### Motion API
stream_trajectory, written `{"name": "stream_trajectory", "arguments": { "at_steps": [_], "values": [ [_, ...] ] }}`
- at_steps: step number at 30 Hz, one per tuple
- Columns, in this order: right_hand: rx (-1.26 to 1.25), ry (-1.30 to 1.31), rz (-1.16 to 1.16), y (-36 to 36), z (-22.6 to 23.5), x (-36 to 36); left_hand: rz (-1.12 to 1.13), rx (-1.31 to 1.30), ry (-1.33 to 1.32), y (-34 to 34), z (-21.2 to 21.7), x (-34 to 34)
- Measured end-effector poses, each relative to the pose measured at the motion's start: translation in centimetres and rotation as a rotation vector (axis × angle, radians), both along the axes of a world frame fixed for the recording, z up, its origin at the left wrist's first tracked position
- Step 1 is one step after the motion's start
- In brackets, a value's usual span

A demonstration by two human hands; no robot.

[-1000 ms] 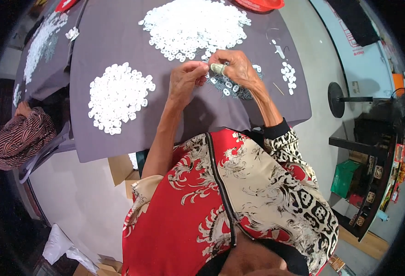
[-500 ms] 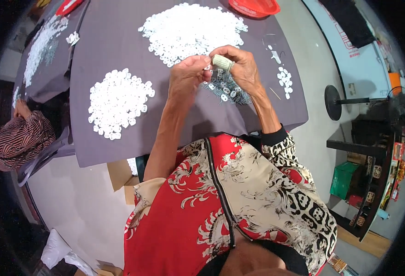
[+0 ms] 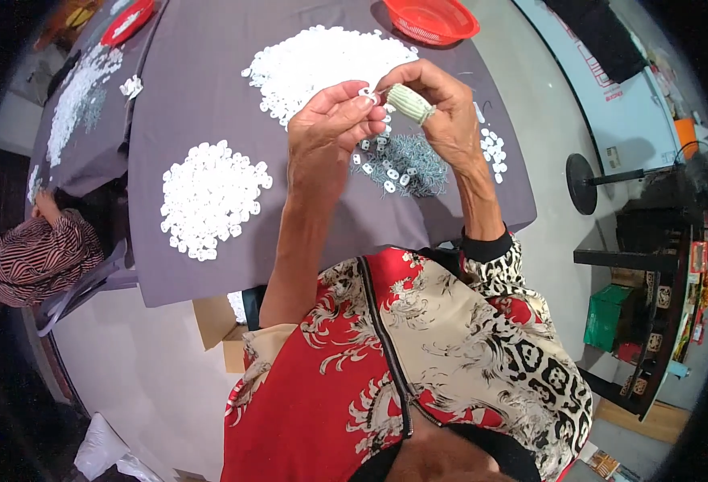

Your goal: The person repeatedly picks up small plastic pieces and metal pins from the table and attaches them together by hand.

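My left hand [image 3: 330, 132] is closed in a pinch on a small white plastic piece [image 3: 368, 94] with holes in it. Close beside it, my right hand [image 3: 450, 108] has its index finger and thumb brought together. A pale green ribbed sleeve [image 3: 410, 104] appears to cover the right thumb. Something thin seems to sit at those right fingertips, too small to make out. Below the hands lies a tangled heap of small grey-blue pieces [image 3: 418, 165], with several white pieces on it.
White pieces form a large pile [image 3: 322, 60] at the back and a smaller pile [image 3: 213, 197] at left, on a grey-covered table [image 3: 185, 88]. A red basket [image 3: 433, 22] stands at the far edge. Another person in a striped top [image 3: 40, 257] sits at left. A few white pieces [image 3: 493, 153] lie at right.
Both hands have come slightly apart and the white piece shows more plainly in the left fingers. The view has shifted a little, so more of the grey-blue heap is visible.
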State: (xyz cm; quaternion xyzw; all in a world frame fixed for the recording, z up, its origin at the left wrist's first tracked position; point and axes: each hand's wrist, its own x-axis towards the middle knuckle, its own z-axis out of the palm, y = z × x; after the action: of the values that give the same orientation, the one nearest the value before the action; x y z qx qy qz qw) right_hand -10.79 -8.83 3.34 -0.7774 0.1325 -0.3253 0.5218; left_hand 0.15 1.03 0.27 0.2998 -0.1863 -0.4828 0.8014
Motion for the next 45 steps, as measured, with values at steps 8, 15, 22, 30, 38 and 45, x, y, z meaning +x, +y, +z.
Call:
{"name": "stream_trajectory", "arguments": {
  "at_steps": [8,15,22,30,38,45],
  "values": [
    [-0.16,-0.067,0.024,-0.2,3.2,-1.0,0.096,-0.071,-0.031,0.1,3.6,-1.9],
    [-0.215,-0.057,0.049,-0.3,3.5,-1.1,0.146,-0.107,-0.039,0.4,3.5,-2.4],
    [-0.191,-0.016,0.07,-0.4,3.4,-0.7,0.174,-0.034,-0.053,0.2,3.3,-2.2],
    [-0.192,0.016,0.054,-0.1,3.4,-0.5,0.192,-0.038,-0.061,0.3,3.0,-2.2],
    [-0.26,0.095,0.061,-0.1,3.6,-0.4,0.222,-0.023,-0.091,0.1,2.5,-2.2],
    [-0.307,0.119,0.097,-1.0,3.1,0.3,0.206,0.038,-0.117,-0.2,1.8,-1.6]
  ]
}}
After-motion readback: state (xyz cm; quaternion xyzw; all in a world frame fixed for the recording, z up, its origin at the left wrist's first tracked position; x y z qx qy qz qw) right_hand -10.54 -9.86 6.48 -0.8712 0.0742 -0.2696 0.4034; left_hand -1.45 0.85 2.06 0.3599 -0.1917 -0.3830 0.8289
